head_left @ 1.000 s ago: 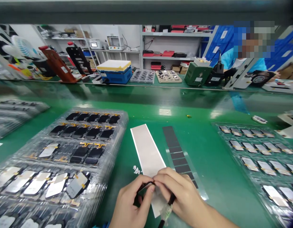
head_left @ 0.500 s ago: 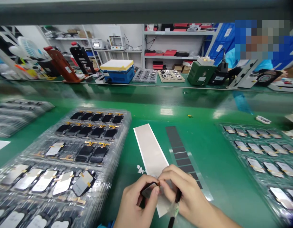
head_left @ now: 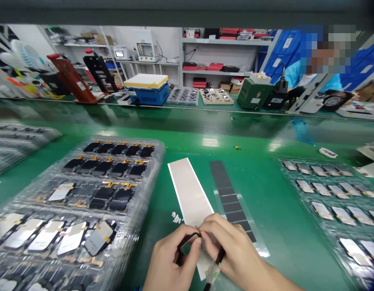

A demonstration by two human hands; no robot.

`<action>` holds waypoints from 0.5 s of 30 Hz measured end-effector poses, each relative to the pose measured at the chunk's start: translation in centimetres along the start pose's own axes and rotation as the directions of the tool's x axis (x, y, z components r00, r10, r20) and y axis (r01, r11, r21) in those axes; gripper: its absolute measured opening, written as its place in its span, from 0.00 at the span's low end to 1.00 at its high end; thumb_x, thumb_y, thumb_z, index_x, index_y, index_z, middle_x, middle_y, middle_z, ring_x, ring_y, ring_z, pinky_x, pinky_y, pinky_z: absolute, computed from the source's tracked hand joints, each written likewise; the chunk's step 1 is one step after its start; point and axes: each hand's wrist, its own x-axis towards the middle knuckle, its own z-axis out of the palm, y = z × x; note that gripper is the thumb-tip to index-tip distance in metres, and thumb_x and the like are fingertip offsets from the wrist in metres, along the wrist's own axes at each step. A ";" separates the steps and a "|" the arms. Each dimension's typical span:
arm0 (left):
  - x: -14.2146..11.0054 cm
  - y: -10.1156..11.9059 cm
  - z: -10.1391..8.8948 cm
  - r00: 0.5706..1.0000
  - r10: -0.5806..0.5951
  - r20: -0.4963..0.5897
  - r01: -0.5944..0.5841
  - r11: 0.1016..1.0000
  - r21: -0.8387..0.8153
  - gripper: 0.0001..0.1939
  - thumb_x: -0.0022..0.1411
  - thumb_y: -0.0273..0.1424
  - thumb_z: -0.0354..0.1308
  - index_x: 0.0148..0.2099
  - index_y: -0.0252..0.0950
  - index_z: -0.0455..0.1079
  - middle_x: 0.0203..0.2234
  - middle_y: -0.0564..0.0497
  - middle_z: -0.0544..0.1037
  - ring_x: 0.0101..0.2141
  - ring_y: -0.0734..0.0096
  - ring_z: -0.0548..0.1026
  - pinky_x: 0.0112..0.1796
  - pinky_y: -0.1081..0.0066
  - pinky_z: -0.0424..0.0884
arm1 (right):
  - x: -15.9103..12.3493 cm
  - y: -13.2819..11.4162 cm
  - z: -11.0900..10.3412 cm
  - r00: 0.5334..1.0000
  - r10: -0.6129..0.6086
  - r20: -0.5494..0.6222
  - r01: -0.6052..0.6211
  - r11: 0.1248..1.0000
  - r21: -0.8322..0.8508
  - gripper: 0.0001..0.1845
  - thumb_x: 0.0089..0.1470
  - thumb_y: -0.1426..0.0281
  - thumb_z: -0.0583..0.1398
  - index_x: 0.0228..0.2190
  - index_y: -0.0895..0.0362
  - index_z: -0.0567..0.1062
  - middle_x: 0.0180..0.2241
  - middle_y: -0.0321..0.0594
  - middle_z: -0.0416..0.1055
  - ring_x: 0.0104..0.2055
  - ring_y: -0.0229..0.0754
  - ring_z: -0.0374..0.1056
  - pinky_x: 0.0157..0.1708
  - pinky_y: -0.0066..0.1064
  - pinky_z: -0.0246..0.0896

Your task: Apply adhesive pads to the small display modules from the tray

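Note:
My left hand (head_left: 177,254) is closed round a small watch-size display screen (head_left: 187,245), thumb and index finger at its edges. Its grey face is tilted and partly covered by the fingers. Close against it, the fingertips of my right hand (head_left: 226,244) pinch at the screen's upper right corner, where a thin flex cable barely shows. A black stick-shaped tool (head_left: 220,255), wrapped in clear tape lower down, is tucked in the same right hand. Under both hands lies a long pale strip sheet (head_left: 189,190) with white edges.
Right of the pale strip is a clear sheet of black stickers (head_left: 231,199). Stacked clear trays of screens (head_left: 158,178) stand at left, another screen tray (head_left: 298,199) at right. White scraps (head_left: 176,218) lie beside the strip. A person (head_left: 320,76) sits beyond the bench shelf.
The view has shifted slightly, so the bench things sit a little further left. My fingers stay together at the screen's corner, and the screen and black tool are tilted a little differently.

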 end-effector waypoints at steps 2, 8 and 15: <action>0.0 -0.1 0.0 1.000 0.006 0.001 -0.006 1.000 -0.002 0.10 0.68 0.36 0.55 0.35 0.38 0.73 0.23 0.54 0.76 0.21 0.74 0.70 0.22 0.80 0.63 | 0.1 0.0 0.1 0.998 0.066 0.007 -0.066 0.995 0.070 0.09 0.65 0.73 0.51 0.37 0.55 0.71 0.32 0.37 0.70 0.27 0.35 0.67 0.25 0.26 0.59; -0.2 0.1 -0.4 0.968 0.194 0.161 -0.208 0.975 0.074 0.05 0.64 0.28 0.54 0.34 0.39 0.70 0.19 0.56 0.74 0.16 0.77 0.67 0.18 0.79 0.59 | 1.3 0.1 -1.0 0.947 0.321 0.001 -0.302 0.889 0.343 0.11 0.64 0.67 0.55 0.29 0.55 0.72 0.24 0.31 0.61 0.21 0.32 0.56 0.22 0.24 0.52; -0.5 -0.7 0.3 0.848 0.420 0.324 -0.466 0.881 0.078 0.06 0.58 0.23 0.55 0.36 0.40 0.69 0.25 0.55 0.82 0.23 0.70 0.79 0.31 0.77 0.72 | 4.9 -0.9 -1.0 0.975 0.214 0.065 -0.224 0.942 0.251 0.09 0.51 0.80 0.60 0.24 0.56 0.75 0.25 0.32 0.68 0.26 0.33 0.63 0.26 0.24 0.56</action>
